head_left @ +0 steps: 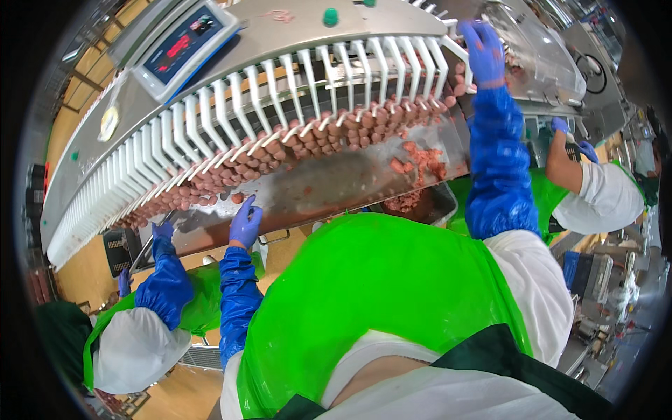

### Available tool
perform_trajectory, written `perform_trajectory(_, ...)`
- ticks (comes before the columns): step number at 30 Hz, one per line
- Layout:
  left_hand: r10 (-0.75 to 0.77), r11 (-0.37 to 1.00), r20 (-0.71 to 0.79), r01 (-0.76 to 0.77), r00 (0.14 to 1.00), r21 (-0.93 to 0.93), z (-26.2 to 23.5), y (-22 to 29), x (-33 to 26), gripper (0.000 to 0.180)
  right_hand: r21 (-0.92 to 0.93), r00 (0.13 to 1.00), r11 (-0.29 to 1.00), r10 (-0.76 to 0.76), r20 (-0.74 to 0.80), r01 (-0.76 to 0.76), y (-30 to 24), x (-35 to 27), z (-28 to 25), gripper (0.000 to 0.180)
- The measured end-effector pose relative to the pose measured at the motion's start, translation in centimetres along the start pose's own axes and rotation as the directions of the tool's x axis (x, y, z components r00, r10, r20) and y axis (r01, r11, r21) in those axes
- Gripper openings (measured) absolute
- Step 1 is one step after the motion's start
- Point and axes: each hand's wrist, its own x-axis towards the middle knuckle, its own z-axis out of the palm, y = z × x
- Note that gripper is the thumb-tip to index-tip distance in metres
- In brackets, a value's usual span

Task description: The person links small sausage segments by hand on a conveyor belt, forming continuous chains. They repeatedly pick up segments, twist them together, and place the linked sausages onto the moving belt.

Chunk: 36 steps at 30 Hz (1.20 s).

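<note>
Short pinkish-brown sausages (294, 143) were seen lined up side by side in a curved row beneath the white comb-like dividers (280, 91). A few loose sausage pieces (420, 161) were scattered on the wet steel tray (336, 185) below, towards its right end.

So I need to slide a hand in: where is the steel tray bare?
Bare steel tray lies between the left hand and the loose sausage pile. Crowded: the sausage row under the white comb guide, near the right hand.
</note>
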Motion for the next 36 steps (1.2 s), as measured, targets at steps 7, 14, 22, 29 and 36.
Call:
perform_trajectory(7,0.173,0.967,0.111,-0.190,0.979,0.169,3.4,4.9,1.3,0.048,0.509,0.748,0.582,0.630,0.211,-0.634,5.1,-22.6,4.6,0.023)
perform_trajectory(14,0.395,0.840,0.278,-0.467,0.876,0.278,10.4,17.2,3.3,0.040,0.245,0.665,0.753,0.320,0.675,-0.611,7.4,-26.1,10.1,0.031)
perform_trajectory(22,0.835,0.547,0.071,-0.837,0.546,0.011,14.7,31.9,-0.1,0.044,0.368,0.406,0.473,-0.024,0.914,-0.800,-0.2,-16.1,1.0,0.020)
perform_trajectory(29,0.790,0.612,0.216,-0.720,0.574,-0.326,16.7,34.6,-0.7,0.054,0.625,0.525,0.649,-0.381,0.761,-0.435,-7.3,-14.4,-1.8,0.022)
perform_trajectory(36,0.158,0.972,0.861,-0.228,0.484,-0.050,24.8,29.4,5.2,0.033,0.184,0.184,0.963,-0.220,0.958,0.197,-6.8,-21.1,1.0,0.020)
